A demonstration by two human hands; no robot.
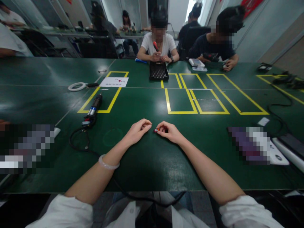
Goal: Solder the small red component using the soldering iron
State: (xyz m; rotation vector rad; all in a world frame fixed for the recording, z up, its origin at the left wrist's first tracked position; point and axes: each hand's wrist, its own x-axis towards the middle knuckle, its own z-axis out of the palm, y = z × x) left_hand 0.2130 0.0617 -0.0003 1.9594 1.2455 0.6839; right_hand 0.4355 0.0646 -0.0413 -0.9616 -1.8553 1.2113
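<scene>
On the green tabletop [142,104], at far left, lies a flat white ring [83,85]. Next comes a black cylindrical tool with silver and blue bands [95,102], lying across the near edge of 1 yellow tape outline [103,111]; its black cable [71,134] loops toward the table's near edge. A white printed paper sheet [110,82] lies over that outline's far end.

Near the middle, the left hand [140,130], with a pale bracelet [108,165] above its wrist, has its fingers curled toward the thumb; I cannot tell whether anything is inside. Just beside it, the right hand [168,131] pinches a small red-and-dark piece [156,130] between thumb and fingertips, in the gap between the 2 hands. Directly across, a co-worker in a white shirt [144,43] grips a red-handled tool [155,46] above a black rectangular tray [158,78].

Farther right, a white box [196,62] sits near a second co-worker in a dark shirt [201,46].
</scene>
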